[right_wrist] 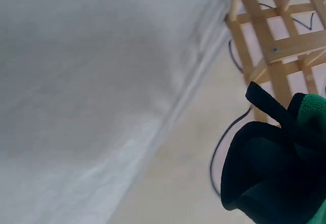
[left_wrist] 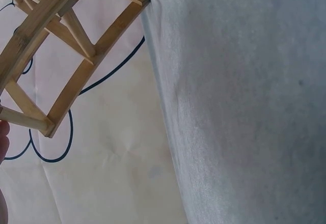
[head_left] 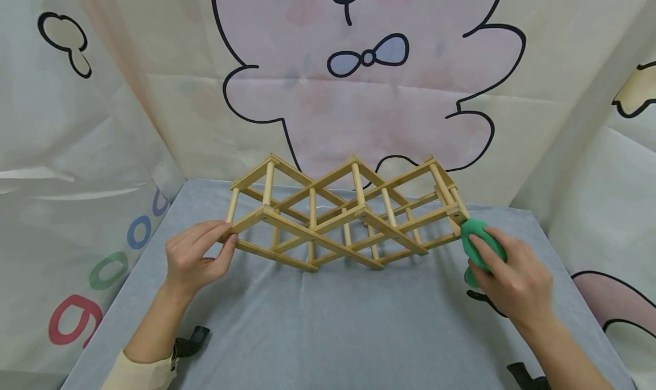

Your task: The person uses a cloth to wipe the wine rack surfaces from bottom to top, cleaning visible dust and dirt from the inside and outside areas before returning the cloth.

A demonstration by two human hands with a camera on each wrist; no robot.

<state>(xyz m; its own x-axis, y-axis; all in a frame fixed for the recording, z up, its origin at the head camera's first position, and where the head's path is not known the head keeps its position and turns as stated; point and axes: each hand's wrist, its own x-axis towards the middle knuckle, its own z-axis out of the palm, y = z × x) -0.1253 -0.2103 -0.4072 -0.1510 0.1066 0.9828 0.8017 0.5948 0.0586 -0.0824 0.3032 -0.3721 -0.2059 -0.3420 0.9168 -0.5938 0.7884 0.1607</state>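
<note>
A folding wooden lattice rack (head_left: 363,212) of crossed slats and round dowels stretches between both hands, pulled out into a zigzag. My left hand (head_left: 197,256) pinches its left end between thumb and fingers. At the opposite end, my right hand (head_left: 517,276) grips a bunched green cloth (head_left: 476,242) against the corner of the rack. Part of the lattice (left_wrist: 76,84) fills the upper left of the left wrist view, with fingertips (left_wrist: 3,142) at the edge. In the right wrist view, the cloth (right_wrist: 310,114) shows a dark fold and a dark strap beside the slats.
A table with a grey-blue cloth (head_left: 328,333) lies beneath the rack. Behind it hangs a backdrop (head_left: 307,94) with a cartoon bear, and printed side sheets (head_left: 102,168) stand left and right. Dark straps (head_left: 192,341) show near the wrists.
</note>
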